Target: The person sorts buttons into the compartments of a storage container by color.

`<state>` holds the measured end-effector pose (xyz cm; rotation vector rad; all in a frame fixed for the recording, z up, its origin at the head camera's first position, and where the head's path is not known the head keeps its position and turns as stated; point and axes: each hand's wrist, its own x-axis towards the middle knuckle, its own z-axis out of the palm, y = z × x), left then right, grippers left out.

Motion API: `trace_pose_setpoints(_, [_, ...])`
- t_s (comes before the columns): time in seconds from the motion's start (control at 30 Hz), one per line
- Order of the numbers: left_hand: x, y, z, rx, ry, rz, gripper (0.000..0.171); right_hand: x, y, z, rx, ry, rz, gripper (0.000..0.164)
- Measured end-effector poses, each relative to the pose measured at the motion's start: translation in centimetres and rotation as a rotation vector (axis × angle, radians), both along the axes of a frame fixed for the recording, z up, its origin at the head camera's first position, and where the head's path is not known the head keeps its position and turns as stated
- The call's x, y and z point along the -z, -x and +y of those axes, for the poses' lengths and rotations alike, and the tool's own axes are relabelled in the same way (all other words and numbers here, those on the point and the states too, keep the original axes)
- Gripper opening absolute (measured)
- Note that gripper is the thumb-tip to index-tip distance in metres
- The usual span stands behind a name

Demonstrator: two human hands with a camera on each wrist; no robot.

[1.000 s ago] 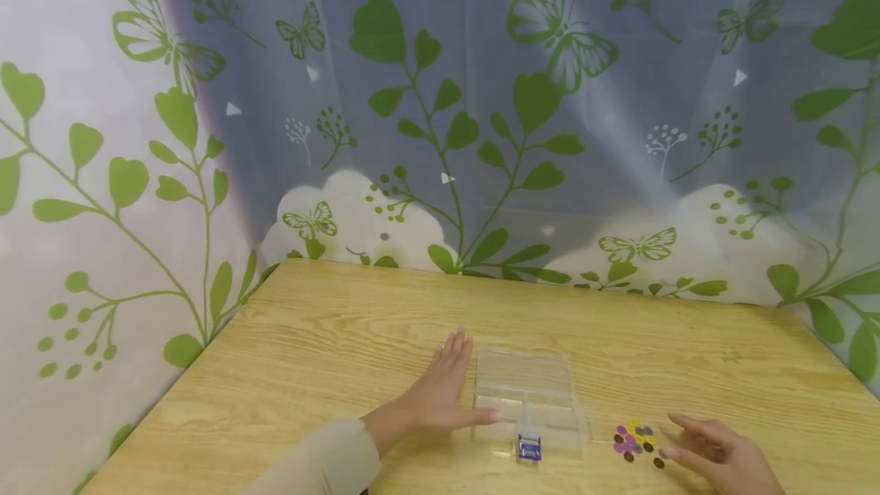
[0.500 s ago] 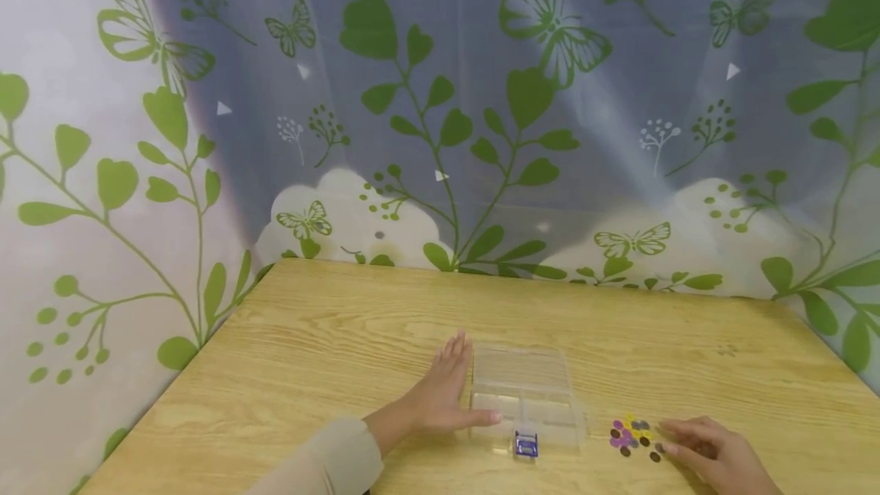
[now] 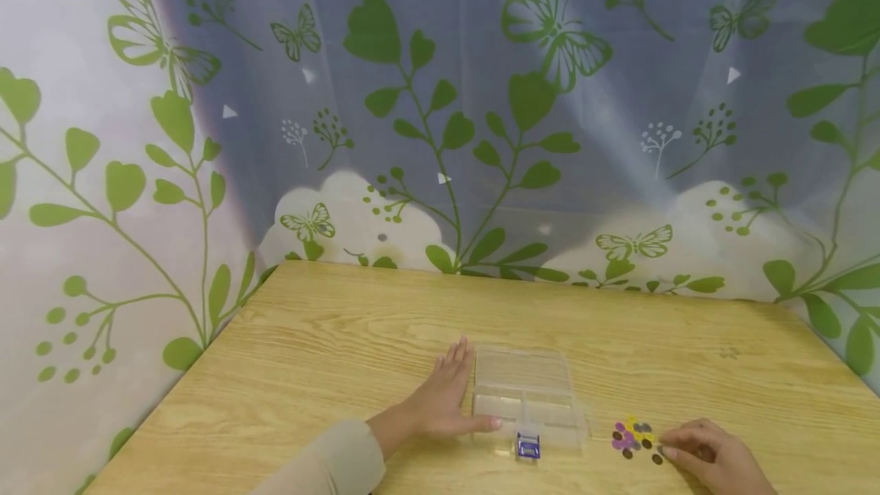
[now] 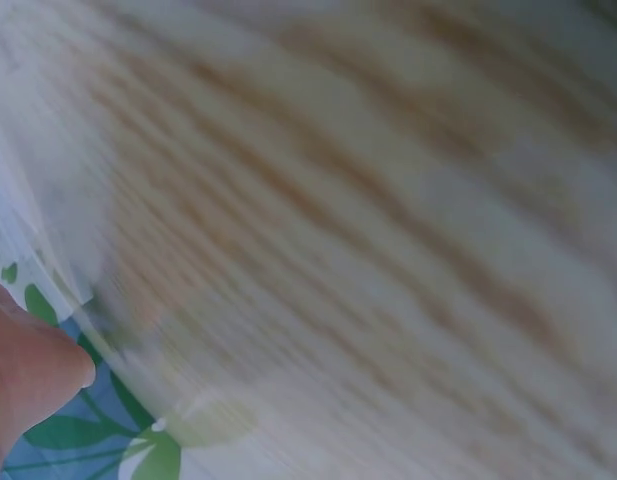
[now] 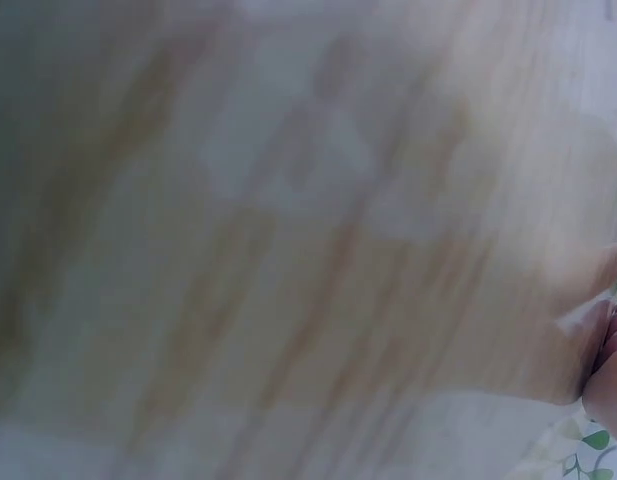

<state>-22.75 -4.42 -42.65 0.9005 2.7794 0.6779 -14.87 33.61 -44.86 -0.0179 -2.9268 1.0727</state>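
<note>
My beige left sleeve [image 3: 330, 457] comes in from the lower edge. Off to the right, my right hand [image 3: 715, 453] is low over the table with fingers bent, thumb and index fingertips drawn close together at the right edge of a cluster of small round discs [image 3: 627, 441]. I can't tell whether a grey disc there is pinched or only beside my thumb. The discs are purple, yellow, grey and dark brown, some overlapping, with a dark one lying slightly apart on the side nearest me. To their left is a clear plastic divided box [image 3: 524, 408], with a small blue piece [image 3: 528, 445] at its near edge that I can't make out further. My left hand [image 3: 443, 406] is open along the box's left side, fingers stretched away from me and thumb reaching across its near left part. Two smaller sections sit in front of a wide clear panel. The wood-grain tabletop [image 3: 309, 327] runs back to a blue-grey and white backdrop cloth [image 3: 474, 98] printed with green leaves, butterflies and white clouds.
</note>
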Motion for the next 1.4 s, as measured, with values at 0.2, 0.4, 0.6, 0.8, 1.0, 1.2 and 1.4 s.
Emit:
trace_pose_setpoints(0.2, [0.00,-0.01,0.13,0.001,0.011,-0.006,0.105,-0.16,0.12,-0.08,0.005,-0.023,-0.014,0.019])
trace_pose_setpoints(0.4, [0.00,-0.05,0.30,0.006,0.019,0.000,0.104,-0.33,0.14,-0.20,0.002,-0.029,-0.031,0.017])
trace_pose_setpoints(0.6, [-0.20,-0.07,0.52,0.005,0.014,-0.013,0.102,-0.35,0.18,-0.18,-0.003,0.001,-0.064,0.019])
trace_pose_setpoints(0.8, [-0.24,0.01,0.66,-0.001,0.030,-0.008,0.100,-0.19,0.24,-0.21,-0.004,-0.004,-0.049,0.016])
trace_pose_setpoints(1.0, [-0.03,0.09,0.71,0.008,0.030,-0.001,0.100,-0.09,0.30,-0.39,0.004,-0.040,0.008,0.011])
trace_pose_setpoints(1.2, [0.15,0.05,0.69,0.014,0.022,-0.027,0.102,-0.35,0.38,-0.64,-0.014,-0.069,0.032,0.008])
trace_pose_setpoints(1.4, [0.19,-0.19,0.54,0.022,0.025,-0.043,0.102,-0.79,0.60,-0.66,-0.056,-0.100,0.016,0.009])
